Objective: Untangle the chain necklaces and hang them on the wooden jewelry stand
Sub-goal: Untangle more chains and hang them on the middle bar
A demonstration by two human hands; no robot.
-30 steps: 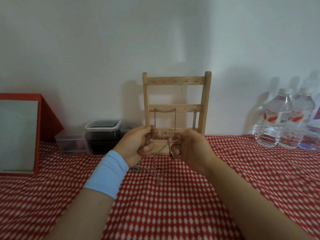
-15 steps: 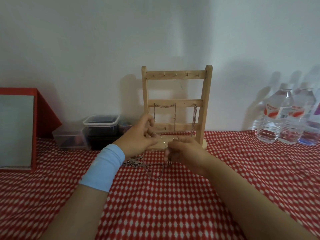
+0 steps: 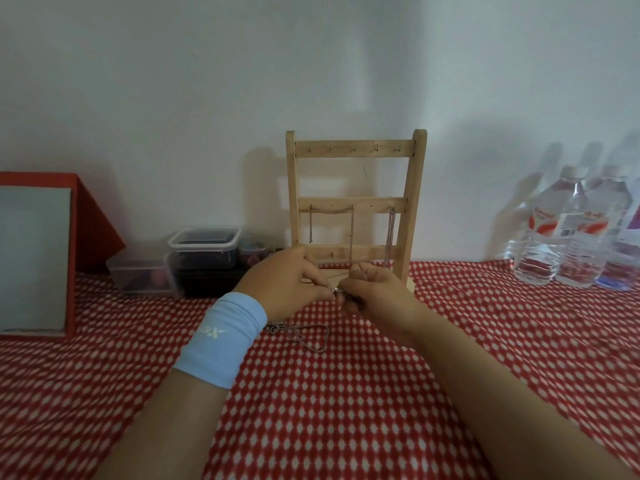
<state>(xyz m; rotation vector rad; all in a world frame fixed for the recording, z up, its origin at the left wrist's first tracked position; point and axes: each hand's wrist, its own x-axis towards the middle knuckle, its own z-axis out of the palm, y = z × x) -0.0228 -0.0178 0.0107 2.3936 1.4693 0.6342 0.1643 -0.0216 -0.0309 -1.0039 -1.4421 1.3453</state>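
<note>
The wooden jewelry stand [image 3: 355, 148] stands upright against the wall at the table's far middle. Two silver chains [image 3: 351, 230] hang from hooks on its middle bar. Just in front of its base my left hand [image 3: 289, 284] and my right hand [image 3: 379, 289] meet, both pinching a thin chain necklace [image 3: 334, 289] between the fingertips. A tangled loop of chain [image 3: 308, 336] lies on the cloth below my left hand, partly hidden under the wrist. A light blue wristband sits on my left wrist.
The table wears a red and white patterned cloth [image 3: 346, 410]. Plastic containers [image 3: 204, 254] stand at the back left, beside a red framed board [image 3: 38, 254]. Several water bottles [image 3: 575, 233] are grouped at the back right.
Both hands have dropped lower and drawn closer together in front of the stand's base. More of the loose chain now lies on the cloth.
</note>
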